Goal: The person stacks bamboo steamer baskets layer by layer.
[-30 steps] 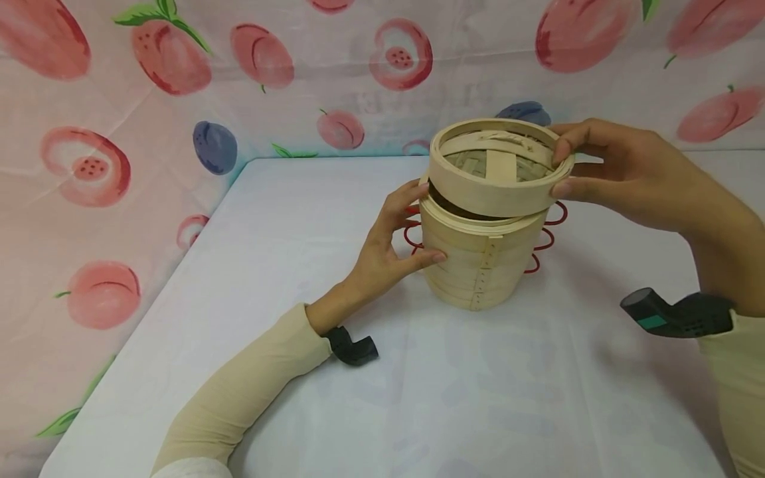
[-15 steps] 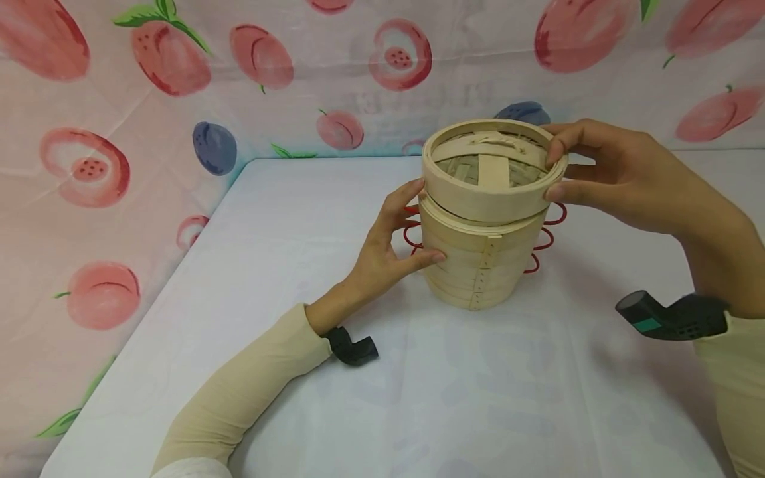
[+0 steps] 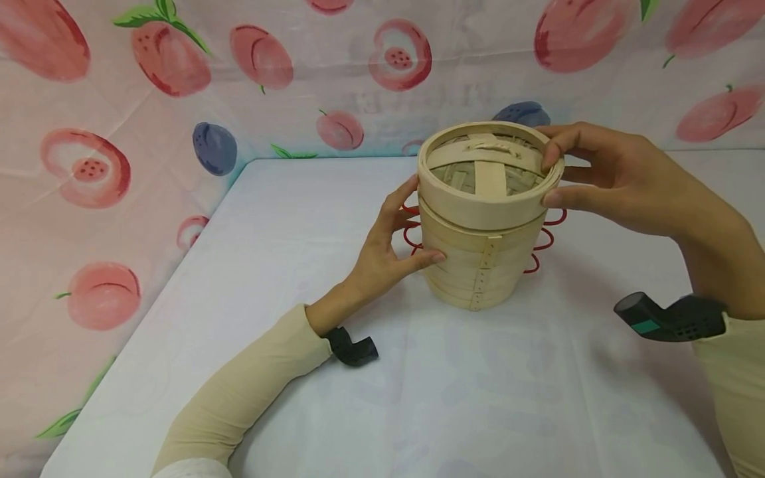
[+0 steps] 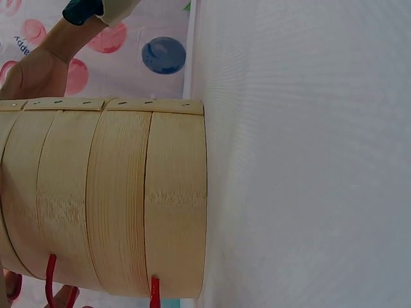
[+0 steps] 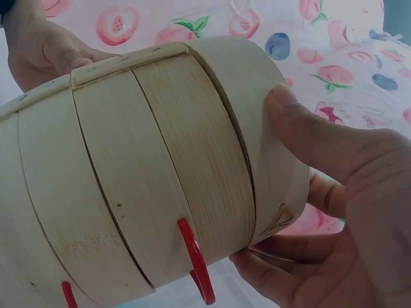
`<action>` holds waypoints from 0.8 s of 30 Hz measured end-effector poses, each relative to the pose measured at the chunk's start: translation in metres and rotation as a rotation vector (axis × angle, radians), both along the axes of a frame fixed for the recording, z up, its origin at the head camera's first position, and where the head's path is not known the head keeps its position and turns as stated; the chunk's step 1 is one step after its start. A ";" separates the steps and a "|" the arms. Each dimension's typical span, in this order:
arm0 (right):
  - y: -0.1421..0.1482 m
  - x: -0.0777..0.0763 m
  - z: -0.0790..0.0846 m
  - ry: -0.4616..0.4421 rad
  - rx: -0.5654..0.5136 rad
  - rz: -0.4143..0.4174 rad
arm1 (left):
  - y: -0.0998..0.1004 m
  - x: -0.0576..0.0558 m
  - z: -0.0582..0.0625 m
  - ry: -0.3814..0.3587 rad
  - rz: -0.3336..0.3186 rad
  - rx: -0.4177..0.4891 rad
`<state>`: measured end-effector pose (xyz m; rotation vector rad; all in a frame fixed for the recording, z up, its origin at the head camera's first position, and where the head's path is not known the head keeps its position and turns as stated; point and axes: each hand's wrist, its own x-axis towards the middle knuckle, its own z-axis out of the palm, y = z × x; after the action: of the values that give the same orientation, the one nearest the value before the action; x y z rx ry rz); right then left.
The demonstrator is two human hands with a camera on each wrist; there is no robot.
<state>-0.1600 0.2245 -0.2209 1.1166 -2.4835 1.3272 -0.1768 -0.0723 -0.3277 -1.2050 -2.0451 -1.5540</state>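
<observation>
A stack of bamboo steamer baskets point(image 3: 457, 275) stands upright on the white table. Its woven lid point(image 3: 484, 209) sits on the top rim, nearly level, with a narrow dark seam below it in the right wrist view. My right hand point(image 3: 621, 176) pinches the lid's right edge, thumb point(image 5: 308, 135) on the outer wall. With my left hand point(image 3: 382, 249) I hold the stack's left side, thumb in front and fingers partly hidden behind. Red loop handles point(image 5: 194, 253) stick out from both sides of the baskets.
The white-covered table point(image 3: 335, 411) spreads around the stack. Behind and to the left hangs a peach-printed cloth point(image 3: 299, 113). Black wrist cameras point(image 3: 355, 350) sit at both cuffs.
The lid in my right hand has moved left and down, from tilted with a dark gap to nearly level on the stack. My left hand has stayed in place.
</observation>
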 end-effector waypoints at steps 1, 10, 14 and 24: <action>0.000 0.000 0.000 0.006 0.006 0.001 | 0.000 0.000 0.000 0.000 0.001 0.001; 0.001 -0.002 0.000 0.025 0.002 0.035 | 0.000 0.000 -0.002 0.012 -0.010 0.014; 0.002 -0.002 -0.001 0.044 0.027 0.029 | 0.000 -0.001 -0.003 0.013 -0.019 0.020; 0.005 -0.001 -0.001 0.046 0.069 0.016 | 0.001 -0.002 -0.003 0.014 -0.026 0.029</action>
<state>-0.1612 0.2290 -0.2220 1.1695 -2.5108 1.2136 -0.1786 -0.0713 -0.3305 -1.2331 -1.9984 -1.5776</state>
